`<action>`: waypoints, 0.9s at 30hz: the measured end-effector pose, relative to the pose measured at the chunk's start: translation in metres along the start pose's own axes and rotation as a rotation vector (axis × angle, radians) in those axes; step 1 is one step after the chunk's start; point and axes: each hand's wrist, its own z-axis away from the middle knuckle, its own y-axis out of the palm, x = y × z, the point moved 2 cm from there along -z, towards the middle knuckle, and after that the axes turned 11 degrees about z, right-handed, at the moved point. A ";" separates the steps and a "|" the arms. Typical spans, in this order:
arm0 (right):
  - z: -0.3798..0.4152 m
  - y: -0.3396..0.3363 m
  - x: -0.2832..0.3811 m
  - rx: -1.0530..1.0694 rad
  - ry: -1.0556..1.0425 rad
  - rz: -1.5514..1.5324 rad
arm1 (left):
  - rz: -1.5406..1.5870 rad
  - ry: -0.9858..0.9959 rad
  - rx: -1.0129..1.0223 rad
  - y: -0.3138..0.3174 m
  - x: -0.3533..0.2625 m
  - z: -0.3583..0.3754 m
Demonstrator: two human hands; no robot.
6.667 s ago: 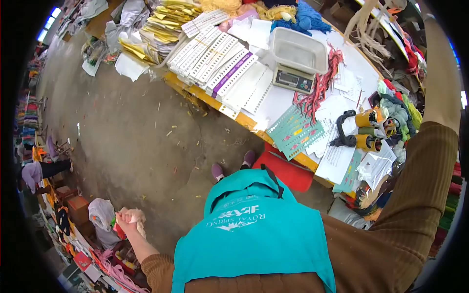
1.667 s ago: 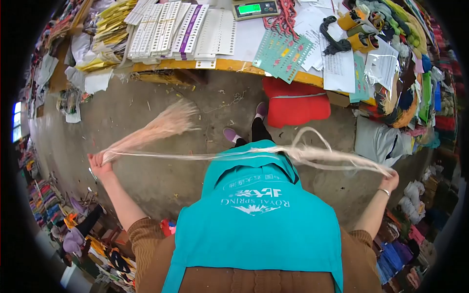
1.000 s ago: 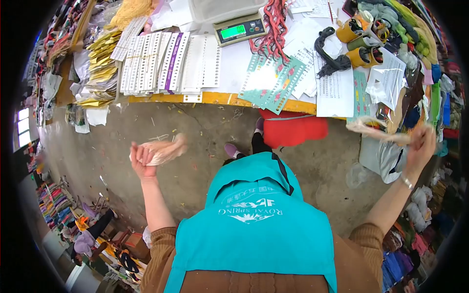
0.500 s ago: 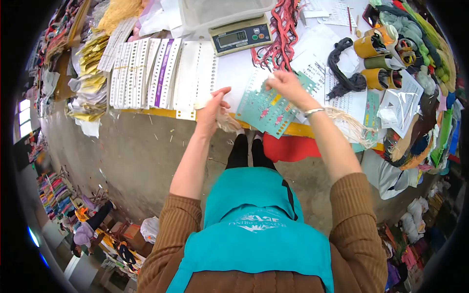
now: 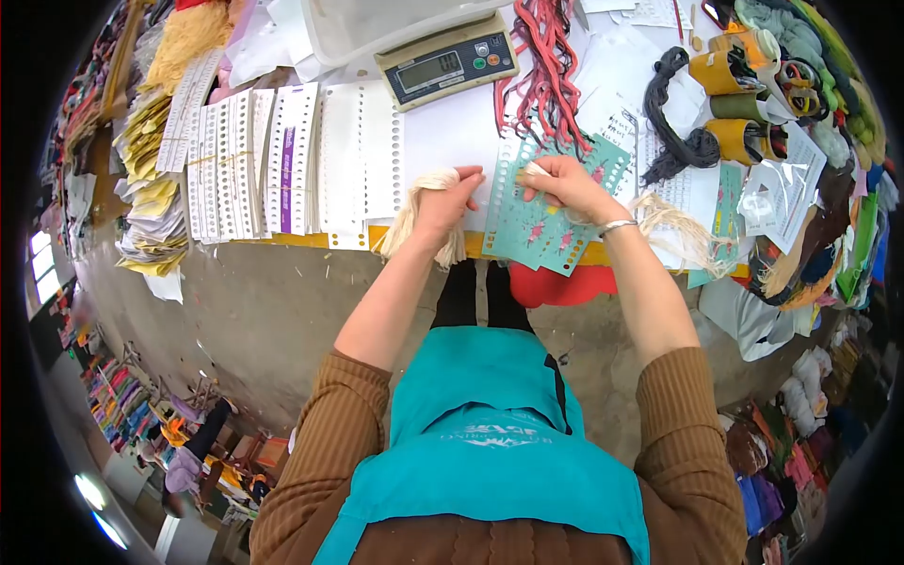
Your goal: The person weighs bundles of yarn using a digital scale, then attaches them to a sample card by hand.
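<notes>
A bundle of cream thread [image 5: 411, 218] hangs from my left hand [image 5: 448, 205], whose fingers are closed round it near the table's front edge. My right hand [image 5: 565, 188] is pinched on a small cream thread end [image 5: 535, 170], over the green punched cards [image 5: 527, 224] with pink flower prints. To the right of that wrist lies another bundle of cream thread [image 5: 680, 231]. Pink and black yarn [image 5: 546, 71] is spread just beyond the cards. White punched cards [image 5: 363, 155] lie to the left of my left hand.
A digital scale [image 5: 447, 64] stands at the back beside a clear plastic tub [image 5: 377, 24]. Dark grey yarn [image 5: 669, 122], yellow-brown rolls [image 5: 725, 73] and colourful yarn [image 5: 852, 104] lie to the right. Stacked yellow and white papers [image 5: 155, 212] are at the left.
My left hand has moved right and up, and more of its cream thread shows. My right hand has come slightly lower. The whole view has shifted a little.
</notes>
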 end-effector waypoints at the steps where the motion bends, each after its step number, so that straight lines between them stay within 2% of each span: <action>1: 0.004 0.004 0.017 0.058 -0.006 0.015 | 0.055 0.031 0.038 -0.001 -0.006 0.004; 2: 0.006 0.008 0.028 0.119 -0.013 0.030 | 0.111 0.064 0.072 -0.001 -0.012 0.007; 5: -0.002 0.019 0.038 0.257 -0.051 0.117 | 0.012 0.166 0.279 0.011 -0.035 0.024; 8: -0.003 0.029 0.043 0.258 -0.028 0.117 | -0.038 0.298 0.195 0.017 -0.024 0.012; 11: -0.005 0.031 0.034 0.199 0.046 -0.070 | -0.118 0.368 0.136 0.016 -0.025 0.011; 14: -0.012 0.027 0.016 0.147 0.091 -0.050 | -0.226 0.308 0.177 0.010 -0.021 -0.003; 17: -0.013 0.035 0.025 -0.288 -0.250 0.260 | -0.139 0.228 0.236 0.007 -0.023 -0.015; 20: -0.013 0.047 0.030 -0.622 -0.465 0.664 | -0.227 0.209 0.165 0.007 -0.031 -0.026; 24: -0.017 0.047 0.020 -0.770 -0.629 0.771 | -0.046 0.135 0.164 0.010 -0.030 -0.034; 26: -0.022 0.042 0.013 -0.790 -0.537 0.625 | 0.056 0.123 0.164 0.009 -0.026 -0.039; 27: -0.025 0.039 0.009 -0.799 -0.490 0.553 | 0.039 0.123 0.091 0.011 -0.028 -0.040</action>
